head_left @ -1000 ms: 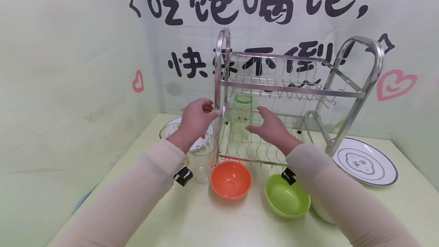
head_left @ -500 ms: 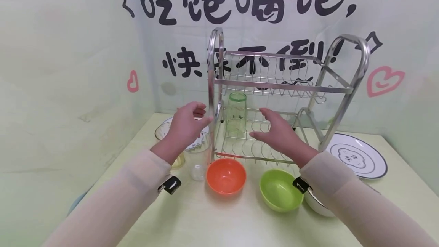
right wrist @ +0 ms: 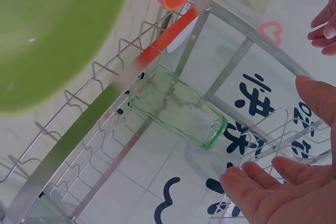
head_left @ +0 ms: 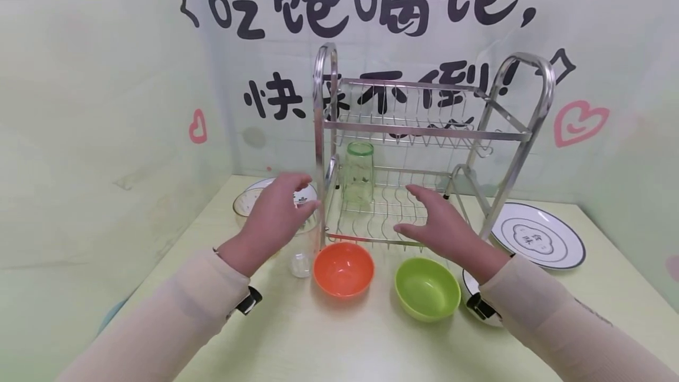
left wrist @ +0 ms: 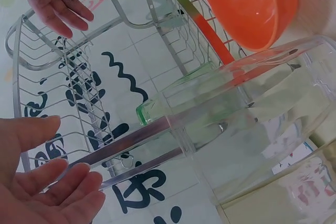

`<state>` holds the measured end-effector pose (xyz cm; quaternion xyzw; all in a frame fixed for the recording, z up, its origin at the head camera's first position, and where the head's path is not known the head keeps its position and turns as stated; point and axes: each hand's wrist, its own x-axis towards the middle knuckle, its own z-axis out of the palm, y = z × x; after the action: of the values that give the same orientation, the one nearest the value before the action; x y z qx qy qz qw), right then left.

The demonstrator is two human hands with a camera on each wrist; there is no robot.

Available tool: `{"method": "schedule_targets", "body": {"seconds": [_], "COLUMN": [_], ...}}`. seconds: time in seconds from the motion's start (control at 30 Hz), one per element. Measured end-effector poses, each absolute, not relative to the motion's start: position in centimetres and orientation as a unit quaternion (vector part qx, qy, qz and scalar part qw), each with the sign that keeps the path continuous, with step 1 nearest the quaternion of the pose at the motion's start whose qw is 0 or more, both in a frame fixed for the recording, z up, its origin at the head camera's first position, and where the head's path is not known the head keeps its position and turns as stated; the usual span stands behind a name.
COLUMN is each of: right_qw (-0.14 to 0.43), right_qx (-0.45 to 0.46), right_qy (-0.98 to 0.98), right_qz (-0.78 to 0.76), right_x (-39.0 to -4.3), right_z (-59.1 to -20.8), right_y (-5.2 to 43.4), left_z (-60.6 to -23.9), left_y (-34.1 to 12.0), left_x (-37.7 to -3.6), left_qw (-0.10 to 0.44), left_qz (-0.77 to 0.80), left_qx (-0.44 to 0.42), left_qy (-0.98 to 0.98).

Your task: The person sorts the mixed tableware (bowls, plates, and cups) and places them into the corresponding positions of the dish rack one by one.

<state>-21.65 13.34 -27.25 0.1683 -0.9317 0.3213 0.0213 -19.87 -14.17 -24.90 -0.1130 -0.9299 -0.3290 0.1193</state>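
My left hand [head_left: 273,216] is held open, thumb apart from the fingers, with nothing in it. It overlaps a tall clear glass [head_left: 300,263] beside the rack's left post. On the other side, my right hand [head_left: 445,230] hovers before the lower tier, fingers spread and holding nothing. A green-tinted glass [head_left: 358,177] stands on the left of that tier of the metal dish rack [head_left: 424,131], thick green end up. Both hands are apart from it. The right wrist view shows the green glass [right wrist: 181,109] through the wires, beyond the right fingertips [right wrist: 234,178].
An orange bowl [head_left: 343,270] and a green bowl [head_left: 427,289] sit before the rack. A white bowl [head_left: 471,287] is partly hidden by the right sleeve. An oval plate [head_left: 538,237] lies right of the rack. Behind my left hand are a brown-rimmed glass bowl [head_left: 244,202] and another plate [head_left: 260,183].
Both hands have drawn back from the rack and spread apart, the left going left, the right going right. The head view has turned slightly right. The green glass has stayed put on the rack.
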Motion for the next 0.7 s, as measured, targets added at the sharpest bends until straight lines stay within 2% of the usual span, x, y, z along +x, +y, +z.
{"method": "schedule_targets", "body": {"seconds": [0.17,0.4,0.7], "right_qw": [0.033,0.044,0.055], "right_qx": [0.169,0.175,0.179], "right_qy": [-0.935,-0.935,-0.935], "right_qz": [0.31,0.304,0.3], "right_x": [-20.5,-18.8,-16.9], "right_z": [-27.8,-28.6,-29.7], "right_y": [14.4,15.7,16.6], "left_z": [-25.3,-26.3,-27.8], "left_y": [-14.0,-13.9,-13.9], "left_x": [-19.4,-19.0,-19.1], "left_qw": [0.126,0.089,0.081], "left_qz": [-0.281,-0.232,-0.185], "left_qx": [-0.133,-0.14,-0.14], "left_qy": [-0.942,-0.959,-0.969]}}
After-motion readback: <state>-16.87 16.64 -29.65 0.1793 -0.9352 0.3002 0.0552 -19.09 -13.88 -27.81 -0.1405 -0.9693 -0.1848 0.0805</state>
